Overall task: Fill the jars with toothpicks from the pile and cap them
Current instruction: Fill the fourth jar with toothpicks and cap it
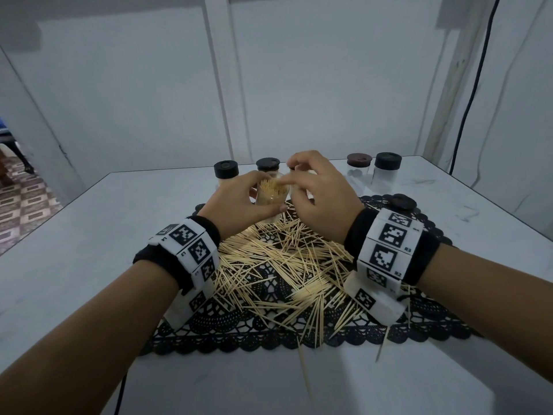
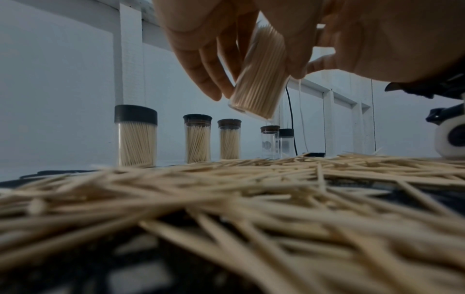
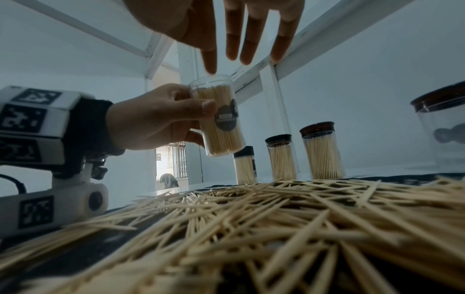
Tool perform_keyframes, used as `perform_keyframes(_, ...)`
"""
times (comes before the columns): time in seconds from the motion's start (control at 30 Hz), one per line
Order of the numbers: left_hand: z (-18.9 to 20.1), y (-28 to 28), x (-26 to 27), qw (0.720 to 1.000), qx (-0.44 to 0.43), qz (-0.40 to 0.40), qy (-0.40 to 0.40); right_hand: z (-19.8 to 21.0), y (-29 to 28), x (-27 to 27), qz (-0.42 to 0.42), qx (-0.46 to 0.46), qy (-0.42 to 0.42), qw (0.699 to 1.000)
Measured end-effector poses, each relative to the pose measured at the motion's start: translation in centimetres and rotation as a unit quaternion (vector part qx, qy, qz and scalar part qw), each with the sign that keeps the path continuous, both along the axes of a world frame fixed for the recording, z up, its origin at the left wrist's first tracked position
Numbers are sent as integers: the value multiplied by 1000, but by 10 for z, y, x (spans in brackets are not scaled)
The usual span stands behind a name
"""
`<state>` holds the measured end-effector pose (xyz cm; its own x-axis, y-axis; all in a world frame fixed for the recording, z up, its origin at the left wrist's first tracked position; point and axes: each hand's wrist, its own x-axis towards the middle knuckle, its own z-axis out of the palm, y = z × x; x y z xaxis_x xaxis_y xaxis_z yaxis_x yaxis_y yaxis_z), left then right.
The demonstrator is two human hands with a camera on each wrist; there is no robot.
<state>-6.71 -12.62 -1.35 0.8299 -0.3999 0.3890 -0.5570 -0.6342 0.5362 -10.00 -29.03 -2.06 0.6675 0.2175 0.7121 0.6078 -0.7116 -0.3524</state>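
While left hand grips open jar w/ curled fingers, tilted, above toothpick pile on black mat, right hand hovers at rim, fingers straight, loosely spread; pinch unclear.

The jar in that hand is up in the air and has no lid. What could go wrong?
1. The open jar is tilted and lifted off the mat, gripped only by the left hand. A slip could spill its toothpicks back onto the pile.
2. It looks packed nearly full, and the right hand has its fingers at the mouth, so pushing more in may jam or snap sticks, or prick a fingertip.
3. The loose cap lies beside the right wrist, which could knock it away.
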Motion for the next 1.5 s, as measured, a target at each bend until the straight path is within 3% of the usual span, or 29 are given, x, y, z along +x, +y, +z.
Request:
perform_keyframes(0.13,0,0,-1,1000,1,-8,5,-3,1,-2,-8,-49,-7,999)
perform_keyframes(0.4,-3,2,3,998,50,-12,31,21,-8,-7,-3,75,37,996)
perform_keyframes(0.57,-4,2,5,997,71,-16,31,55,-54,3,-54,137,67,987)
perform_keyframes(0.63,-4,3,5,997,70,-17,31,63,-79,11,-92,104,90,986)
perform_keyframes(0.67,-3,3,5,997,71,-17,31,64,-92,16,-125,42,118,984)
perform_keyframes(0.73,-3,2,4,997,76,-15,30,57,-120,28,-192,-145,205,949)
perform_keyframes(0.83,-2,1,2,996,79,-14,30,31,-153,43,-231,-355,392,817)
perform_keyframes(0.9,-2,1,2,996,81,-12,29,15,-165,46,-216,-394,482,752)
perform_keyframes(0.97,-1,1,2,996,83,-10,27,6,-168,45,-212,-406,509,729)
perform_keyframes(1.13,-2,1,3,996,85,-12,30,4,-166,43,-240,-392,458,761)
perform_keyframes(1.2,-2,2,3,996,87,-13,31,12,-157,40,-229,-349,441,795)
perform_keyframes(1.33,-2,1,3,996,88,-15,28,30,-114,26,-126,-201,374,897)
perform_keyframes(1.4,-2,2,3,996,85,-15,33,38,-86,15,-53,-142,354,923)
perform_keyframes(1.5,-3,3,3,997,70,-19,38,45,-46,1,0,-126,294,948)
